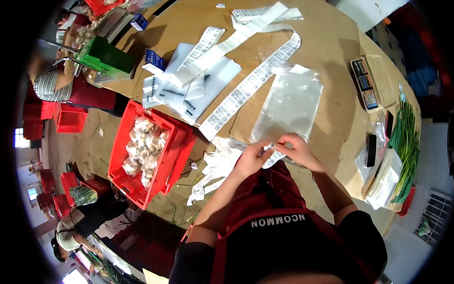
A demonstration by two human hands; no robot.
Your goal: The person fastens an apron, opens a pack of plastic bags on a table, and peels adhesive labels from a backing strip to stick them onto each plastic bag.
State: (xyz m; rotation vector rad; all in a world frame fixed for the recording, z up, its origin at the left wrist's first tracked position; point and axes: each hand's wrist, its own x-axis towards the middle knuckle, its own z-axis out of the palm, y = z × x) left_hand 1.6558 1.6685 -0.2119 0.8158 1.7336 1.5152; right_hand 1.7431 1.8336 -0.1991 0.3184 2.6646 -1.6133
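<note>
At the table's near edge, my left hand (254, 158) is closed in a pinch on a short strip of printed labels (270, 161). Close beside it, my right hand (295, 150) has its thumb and fingers pinched at the same strip's upper end. Just beyond both hands lies a stack of clear plastic bags (291, 104). A long label strip (246, 92) stretches across the cardboard-covered table (326, 28) to the left of these bags. Crumpled white backing paper (220, 165) hangs off the edge by my left forearm.
A red crate (116, 165) of bagged garlic bulbs (144, 146) stands at left. More printed bags (217, 75) and a green bin (106, 57) are farther back. At right are a scale (364, 85), a phone (371, 149) and green stalks (404, 146). Other people work at left.
</note>
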